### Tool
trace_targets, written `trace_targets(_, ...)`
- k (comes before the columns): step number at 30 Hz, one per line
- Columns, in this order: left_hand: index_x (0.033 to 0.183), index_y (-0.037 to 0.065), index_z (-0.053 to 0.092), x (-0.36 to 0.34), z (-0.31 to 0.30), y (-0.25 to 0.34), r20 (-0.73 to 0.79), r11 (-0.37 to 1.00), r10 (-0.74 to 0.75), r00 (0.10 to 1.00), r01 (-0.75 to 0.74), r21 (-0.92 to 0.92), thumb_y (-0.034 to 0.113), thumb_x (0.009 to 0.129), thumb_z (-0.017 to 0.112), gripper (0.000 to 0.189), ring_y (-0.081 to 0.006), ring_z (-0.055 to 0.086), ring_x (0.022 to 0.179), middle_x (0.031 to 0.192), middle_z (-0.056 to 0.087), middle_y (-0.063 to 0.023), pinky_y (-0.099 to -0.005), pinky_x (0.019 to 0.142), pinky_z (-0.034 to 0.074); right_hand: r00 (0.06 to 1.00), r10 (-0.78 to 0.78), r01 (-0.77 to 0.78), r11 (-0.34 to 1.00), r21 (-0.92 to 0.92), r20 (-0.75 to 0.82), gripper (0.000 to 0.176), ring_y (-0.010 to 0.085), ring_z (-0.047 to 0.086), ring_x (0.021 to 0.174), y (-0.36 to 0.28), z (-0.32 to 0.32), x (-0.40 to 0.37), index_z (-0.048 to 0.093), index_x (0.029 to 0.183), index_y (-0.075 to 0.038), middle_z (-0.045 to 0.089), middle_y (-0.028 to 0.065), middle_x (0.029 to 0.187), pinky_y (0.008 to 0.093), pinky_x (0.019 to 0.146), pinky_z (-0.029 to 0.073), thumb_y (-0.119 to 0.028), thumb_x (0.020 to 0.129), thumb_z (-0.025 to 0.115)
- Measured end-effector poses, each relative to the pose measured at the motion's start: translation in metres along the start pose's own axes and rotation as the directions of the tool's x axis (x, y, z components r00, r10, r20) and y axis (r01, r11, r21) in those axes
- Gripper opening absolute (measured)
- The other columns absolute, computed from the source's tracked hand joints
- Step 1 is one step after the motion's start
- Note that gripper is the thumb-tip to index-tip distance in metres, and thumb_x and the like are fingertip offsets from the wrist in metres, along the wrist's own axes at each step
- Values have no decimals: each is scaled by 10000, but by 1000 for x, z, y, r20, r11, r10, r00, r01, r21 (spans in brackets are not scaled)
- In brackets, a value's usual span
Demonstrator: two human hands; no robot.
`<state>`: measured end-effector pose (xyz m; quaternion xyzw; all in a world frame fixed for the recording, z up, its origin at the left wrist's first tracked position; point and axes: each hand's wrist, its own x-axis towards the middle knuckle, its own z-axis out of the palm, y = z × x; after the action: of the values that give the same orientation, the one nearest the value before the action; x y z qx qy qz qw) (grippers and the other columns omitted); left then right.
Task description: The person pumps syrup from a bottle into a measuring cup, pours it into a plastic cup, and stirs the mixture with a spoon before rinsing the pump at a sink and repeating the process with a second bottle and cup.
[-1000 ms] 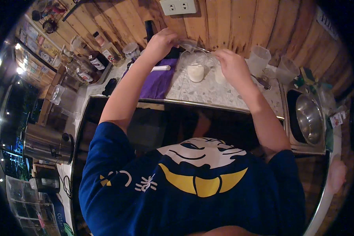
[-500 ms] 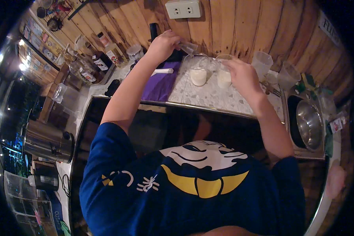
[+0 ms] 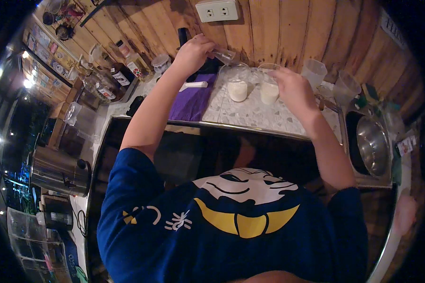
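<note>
The left hand (image 3: 192, 51) pinches a small clear cup (image 3: 225, 55) and holds it tipped on its side, mouth towards the first glass (image 3: 237, 84), apparently so that what is in it falls there; whether anything is left in it I cannot tell. The right hand (image 3: 290, 87) has its fingers bent around the rim of the second glass (image 3: 269, 88), seemingly to steady it. Both glasses stand near the table's (image 3: 250, 111) far edge, just beside each other, each with white liquid in its lower part. Towards the right edge stand two plastic jugs (image 3: 313, 71), seemingly empty, and a metal bowl (image 3: 372, 146) sits in the sink. A purple cloth (image 3: 190, 99) lies left of the glasses.
</note>
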<state>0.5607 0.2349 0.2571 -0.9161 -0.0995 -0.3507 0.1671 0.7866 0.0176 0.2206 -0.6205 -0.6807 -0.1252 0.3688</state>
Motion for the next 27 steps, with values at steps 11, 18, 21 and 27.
trace_targets(11, 885, 59, 657, 4, -12, 13, 16, 999, 36, 999, -36, 28, 58, 671, 656, 213, -298, 626, 891, 876, 650, -104, -405, 909, 482, 996, 52, -46, 996, -82, 79, 281, 365, 632, 883, 5, -2, 4, 657, 1019, -78, 659, 165, 964, 455, 772, 503, -41, 803, 482)
trace_targets(18, 898, 61, 662, 5, -4, 10, 28, 999, 16, 999, -17, 35, 45, 675, 646, 225, -303, 620, 935, 898, 659, -100, -403, 947, 470, 981, 96, -76, 990, -117, 170, 279, 364, 631, 900, -8, -11, 3, 651, 1029, -71, 658, 170, 984, 452, 773, 507, -57, 813, 476)
trace_targets(21, 904, 69, 665, 2, -3, 8, 13, 995, 6, 1000, -7, 103, 71, 679, 652, 226, -302, 617, 949, 900, 656, -94, -402, 946, 471, 987, 91, -73, 987, -141, 130, 278, 364, 629, 910, 2, -6, 4, 651, 1030, -69, 659, 170, 987, 453, 776, 506, -53, 811, 480)
trace_targets(27, 865, 73, 655, 0, 1, 9, 14, 999, -1, 1000, 0, 53, 92, 693, 644, 174, -309, 617, 935, 870, 640, -111, -406, 954, 468, 977, 74, -50, 991, -127, 199, 283, 358, 621, 943, -16, -19, 8, 648, 1040, -55, 661, 168, 979, 450, 813, 494, -40, 808, 487)
